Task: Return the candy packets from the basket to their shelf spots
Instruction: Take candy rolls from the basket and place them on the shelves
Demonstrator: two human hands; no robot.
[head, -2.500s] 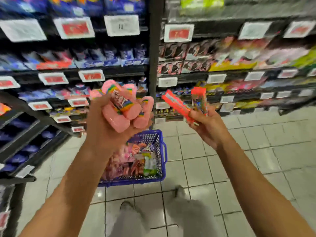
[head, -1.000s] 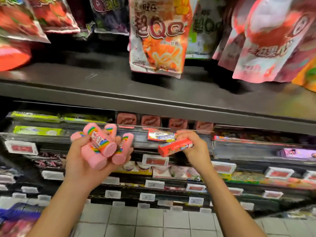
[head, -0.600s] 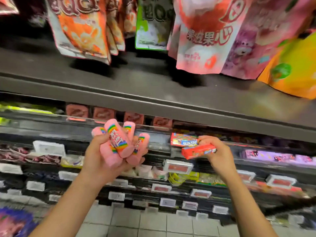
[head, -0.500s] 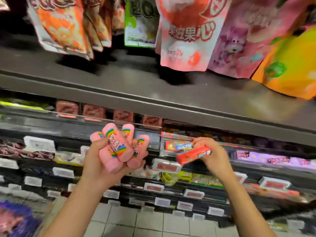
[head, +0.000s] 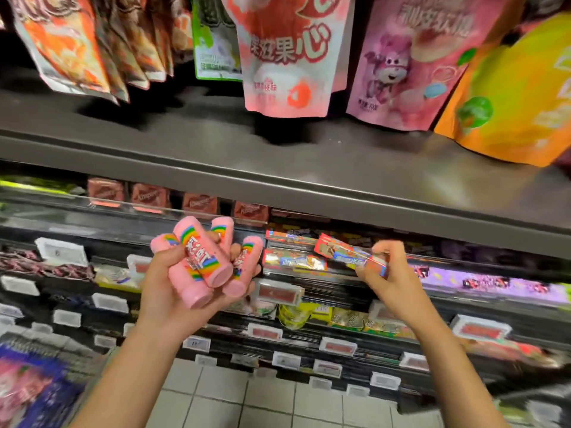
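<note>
Pink pouch (head: 285,54) reads 果心; tube (head: 202,253) 彩虹.

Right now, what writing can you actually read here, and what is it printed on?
"果心": large white characters on the pink pouch; the characters before them are blurred.
"彩虹": on the pink tubes in the left hand.
Blurred beyond reading: the price tags, the bar in the right hand, the other pouches' print.

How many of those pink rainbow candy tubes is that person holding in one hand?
4, all bunched in the left hand: the front pink tube on top, one beneath it at left, one poking up behind, one at right. More could be hidden behind them.
</note>
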